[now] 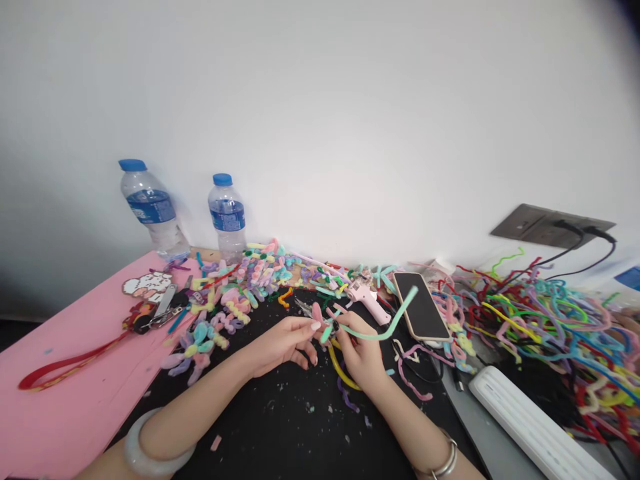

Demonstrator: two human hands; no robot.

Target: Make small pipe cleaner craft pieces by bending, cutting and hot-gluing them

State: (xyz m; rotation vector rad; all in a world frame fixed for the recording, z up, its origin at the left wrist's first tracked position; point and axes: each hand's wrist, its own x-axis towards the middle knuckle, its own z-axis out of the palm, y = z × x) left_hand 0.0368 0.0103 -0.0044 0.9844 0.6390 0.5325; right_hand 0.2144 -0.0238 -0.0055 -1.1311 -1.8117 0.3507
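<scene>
My right hand pinches a mint green pipe cleaner, whose long bent end sticks out to the right and whose short end points left. Close beside it, my left hand has thumb and forefinger closed at a small pink pipe cleaner loop; its other fingers curl loosely below. The exact contact between the two pieces is partly hidden by fingers. A yellow pipe cleaner lies under my right hand, with a purple one below it. Pliers lie just behind my hands.
A pink glue gun and a phone lie behind my right hand. Finished fuzzy pieces pile up at left. Two water bottles stand by the wall. Tangled pipe cleaners and a white power strip fill the right.
</scene>
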